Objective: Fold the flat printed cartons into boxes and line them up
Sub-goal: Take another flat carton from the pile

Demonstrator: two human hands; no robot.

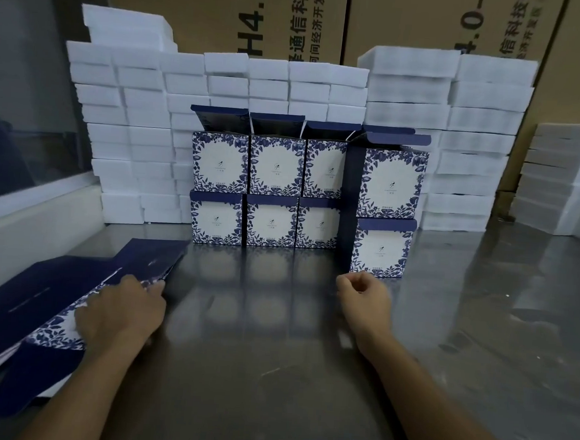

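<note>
Eight boxes (273, 191) stand folded at the far middle of the tabletop (273, 339), stacked two high in four columns. The three left columns sit flush in a row; the rightmost column stands a little nearer and out of line with them. The top boxes have their navy lid flaps standing open, so the closing of lids, if it is wanted, is not done.

The flat cartons (53, 299) lie in a pile at the near left edge, navy sides and floral print both showing. How many are left I cannot tell, but the pile looks several thick, so much folding remains.

The left hand (121, 311) rests on the pile, fingers curled over the top carton's edge, apparently taking the next one. The right hand (362, 300) hovers just in front of the rightmost column, fingers loosely curled, holding nothing.

White foam blocks (133, 140) are stacked behind the boxes.
</note>
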